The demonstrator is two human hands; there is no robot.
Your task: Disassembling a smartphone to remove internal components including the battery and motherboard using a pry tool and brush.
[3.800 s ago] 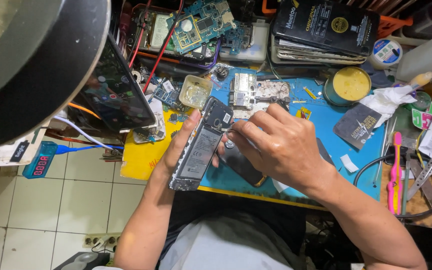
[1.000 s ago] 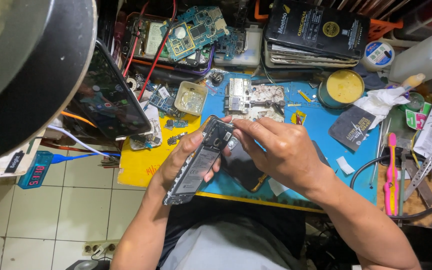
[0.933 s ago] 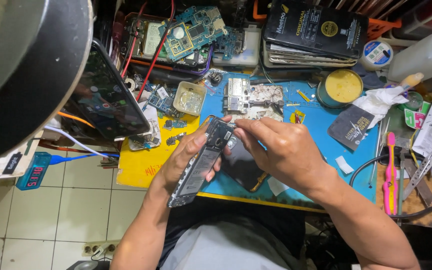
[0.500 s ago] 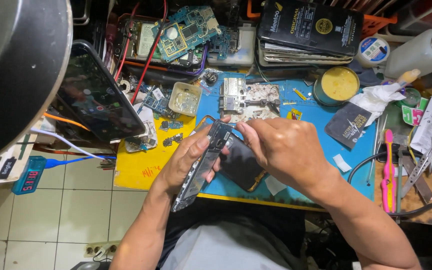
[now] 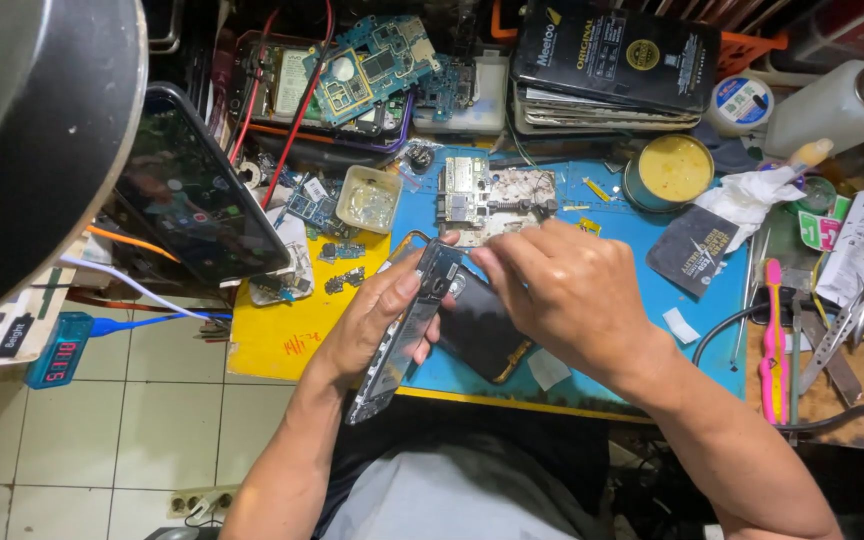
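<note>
My left hand (image 5: 377, 320) grips an opened phone body (image 5: 407, 335), tilted on its edge above the front of the blue work mat (image 5: 632, 215). My right hand (image 5: 562, 290) rests its fingertips on the top end of that phone body; whether it holds a small tool or part is hidden. Under my right hand lies a dark phone back cover (image 5: 477, 335) on the mat.
A circuit board in a metal holder (image 5: 492, 190) sits behind my hands. Nearby are a small clear tray (image 5: 367, 198), a yellow mat (image 5: 287, 335), a propped phone (image 5: 197, 195), a tin of yellow paste (image 5: 674, 170), a pink toothbrush (image 5: 772, 340), stacked boxes (image 5: 612, 60) and a lamp shade (image 5: 32, 130).
The phone body has tilted further onto its edge in my left hand, and my right fingertips have stayed at its top end. The view has shifted slightly.
</note>
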